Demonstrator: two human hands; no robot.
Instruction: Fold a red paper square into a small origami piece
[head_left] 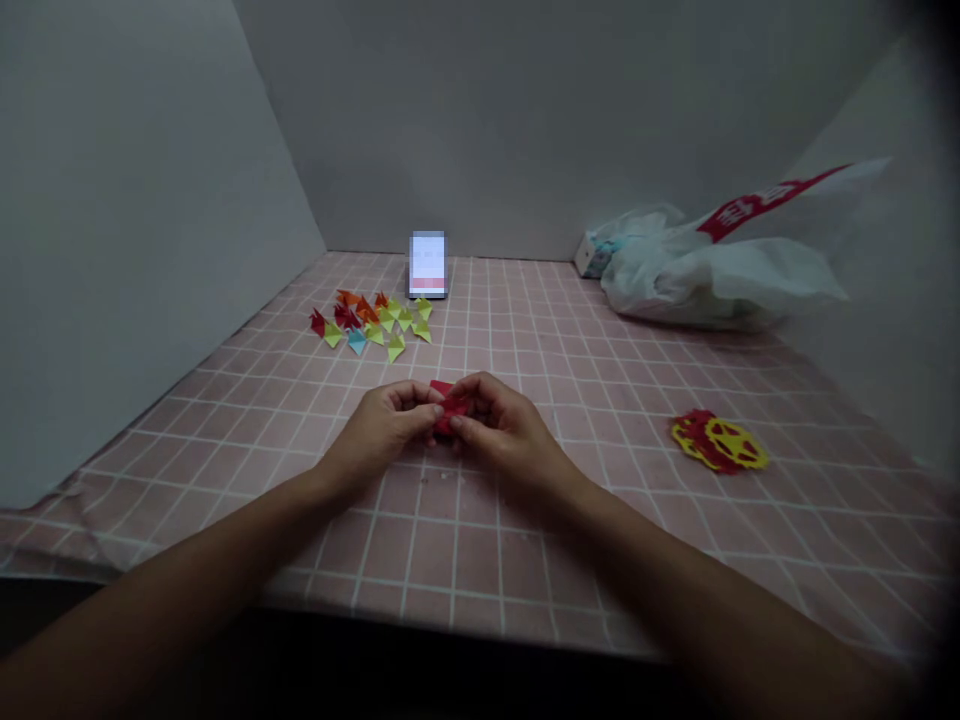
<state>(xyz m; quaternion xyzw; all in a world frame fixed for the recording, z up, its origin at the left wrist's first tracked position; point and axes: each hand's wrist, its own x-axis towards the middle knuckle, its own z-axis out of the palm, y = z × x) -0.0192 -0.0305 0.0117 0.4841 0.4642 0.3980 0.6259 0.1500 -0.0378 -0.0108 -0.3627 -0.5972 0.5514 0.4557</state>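
Both hands meet over the middle of the pink checked tablecloth (pixel 480 540), pinching a small piece of red folded paper (pixel 450 405) between them. My left hand (pixel 382 425) grips its left side with thumb and fingers closed. My right hand (pixel 502 425) curls over the right side, fingers pressed on the paper. Most of the paper is hidden by the fingers.
Several small folded paper pieces in red, orange, yellow-green and blue (pixel 371 322) lie at the back left. A lit phone (pixel 428 265) leans on the back wall. A white plastic bag (pixel 712 265) and small box (pixel 592 255) sit back right. Red and yellow paper cut-outs (pixel 718 442) lie right.
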